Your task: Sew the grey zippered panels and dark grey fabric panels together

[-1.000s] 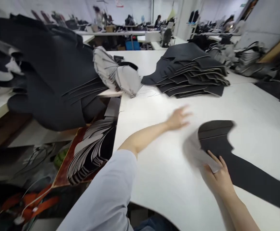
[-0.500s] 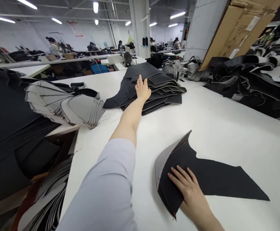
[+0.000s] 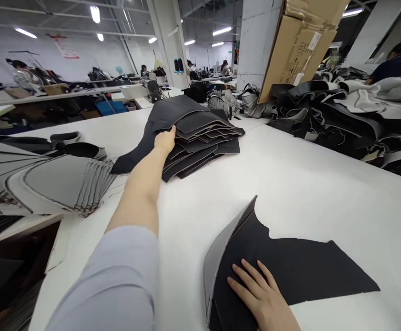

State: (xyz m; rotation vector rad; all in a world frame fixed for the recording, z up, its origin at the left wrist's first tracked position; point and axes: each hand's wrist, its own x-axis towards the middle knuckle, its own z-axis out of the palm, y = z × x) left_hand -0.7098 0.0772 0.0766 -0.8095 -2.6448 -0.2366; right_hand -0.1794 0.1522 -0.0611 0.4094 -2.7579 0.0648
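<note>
My left arm reaches out to a stack of black, padded-looking cut pieces (image 3: 193, 122) in the middle of the table. There my left hand (image 3: 166, 140) is closed on the edge of one of the upper black pieces, its fingertips partly hidden. Close to me lies a single black panel (image 3: 310, 262) with a grey-backed flap (image 3: 221, 248) standing up along its left side; a seam runs where the two meet. My right hand (image 3: 260, 294) rests flat on this panel, fingers spread.
Bundled grey stitched pieces (image 3: 55, 184) sit on the left. A heap of black and grey pieces (image 3: 341, 119) covers the back right, below a large cardboard box (image 3: 300, 46). The white table (image 3: 272, 174) runs between them. Several people work farther back.
My left hand has gone from lying spread on top of the stack to closing on a piece's edge. My view has turned right. My right hand stays flat on the panel.
</note>
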